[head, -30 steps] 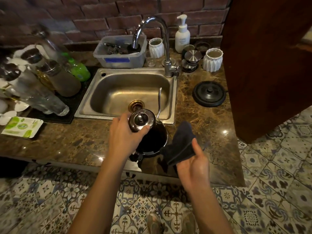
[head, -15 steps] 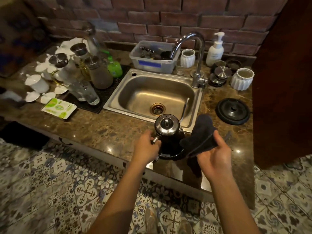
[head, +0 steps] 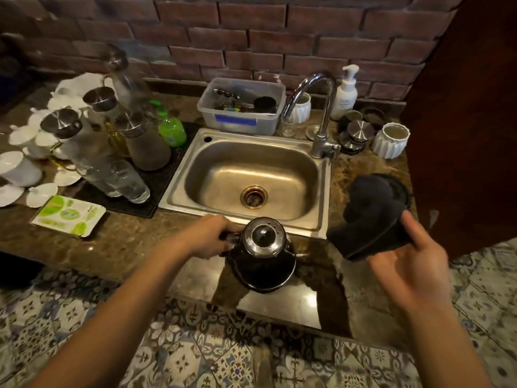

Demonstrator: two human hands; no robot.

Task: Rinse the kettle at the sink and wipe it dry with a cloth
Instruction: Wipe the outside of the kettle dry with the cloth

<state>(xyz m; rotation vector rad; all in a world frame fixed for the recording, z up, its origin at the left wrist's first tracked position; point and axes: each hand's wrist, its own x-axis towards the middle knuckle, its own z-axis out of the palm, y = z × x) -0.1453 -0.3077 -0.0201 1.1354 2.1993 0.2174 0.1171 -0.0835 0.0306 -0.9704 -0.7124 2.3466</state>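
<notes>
The left hand (head: 205, 242) grips the handle of the kettle (head: 263, 256), which stands upright on the counter (head: 126, 242) at six o'clock of the sink (head: 251, 169). The right hand (head: 414, 267) pinches the cloth (head: 369, 219), now drawn off the kettle toward three o'clock. At twelve, a plastic tub (head: 237, 121) holds what look like utensils.

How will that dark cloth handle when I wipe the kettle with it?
Probably floppy: the cloth folds and sags from the right hand. Likely light, since a thumb-and-finger pinch carries it. Looks thick, so it may bunch.
</notes>
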